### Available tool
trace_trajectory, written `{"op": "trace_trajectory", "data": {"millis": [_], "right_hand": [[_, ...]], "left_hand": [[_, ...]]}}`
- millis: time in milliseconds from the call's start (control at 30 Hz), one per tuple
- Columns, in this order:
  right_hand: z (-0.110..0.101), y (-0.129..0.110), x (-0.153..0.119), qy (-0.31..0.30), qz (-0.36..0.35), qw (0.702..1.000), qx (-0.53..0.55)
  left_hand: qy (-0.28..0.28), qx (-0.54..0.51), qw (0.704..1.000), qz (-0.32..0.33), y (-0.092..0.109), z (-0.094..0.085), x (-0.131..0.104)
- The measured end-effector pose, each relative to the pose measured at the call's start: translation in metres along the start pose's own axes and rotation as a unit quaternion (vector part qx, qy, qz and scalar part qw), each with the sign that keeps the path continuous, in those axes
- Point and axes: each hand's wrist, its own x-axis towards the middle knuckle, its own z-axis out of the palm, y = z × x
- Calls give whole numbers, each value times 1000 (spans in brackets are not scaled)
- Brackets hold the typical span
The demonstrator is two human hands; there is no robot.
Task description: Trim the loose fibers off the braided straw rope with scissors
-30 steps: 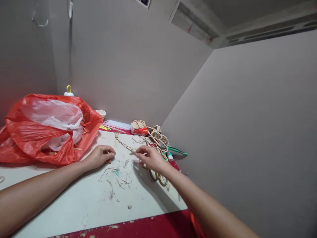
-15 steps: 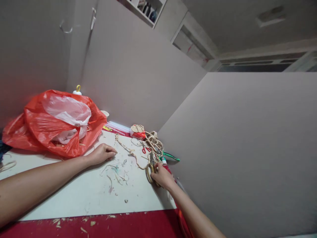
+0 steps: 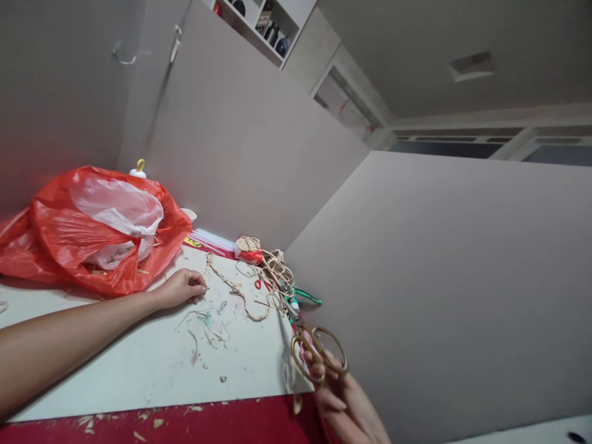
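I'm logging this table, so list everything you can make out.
Table: one, white with red border, foreground.
Plastic bag: one, red, table's left.
Inner bag: one, white, inside red bag.
Yellow-looped object: one, white, behind bag.
Bowl: one, white, right of bag.
Thin sticks: several, whitish, table's back.
Wrapped bundle: one, tan and red, right of sticks.
Cord pile: one, tan, table's back right.
Red-looped tool: one, red, by cord pile.
Green tool: one, green, right of pile.
Braided cord: one, tan, central.
Scraps: many, mostly tan, on table.
Gold-handled scissors: one, gold, near table's right edge.
Shelf: one, white, upper centre.
Hooks: two, whitish, upper left.
Left hand: one, bare, at braided cord.
Right hand: one, bare, holding scissors.
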Motion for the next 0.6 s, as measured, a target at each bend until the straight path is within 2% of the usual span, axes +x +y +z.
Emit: {"op": "trace_trajectory", "data": {"millis": [33,100,200,300,367,433,500,533,600], "right_hand": [[2,6,-9,-25,15,997,76],[9,17,-23,-76,39,984,156],[25,28,-28,-108,37,977,180],[42,38,-22,-93,35,987,127],[53,45,-16,-107,32,990,83],[68,51,-11,-169,33,984,48],[86,55,-8,-260,38,965,9],[97,55,-6,-289,32,957,-19],[119,55,0,-309,20,949,-57]], "left_hand": [[-1,-1,1000,-1,0,0,0],[-4,-2,1000,-2,-1,-1,1],[-3,0,1000,4,-3,-2,2],[1,-16,1000,-1,-3,-2,3],[4,-36,999,-15,-2,-3,3],[7,-51,998,-24,-2,-3,4],[17,-58,998,-27,-1,-3,4],[27,-61,997,-32,-1,-4,5],[43,-66,996,-41,0,-5,7]]}}
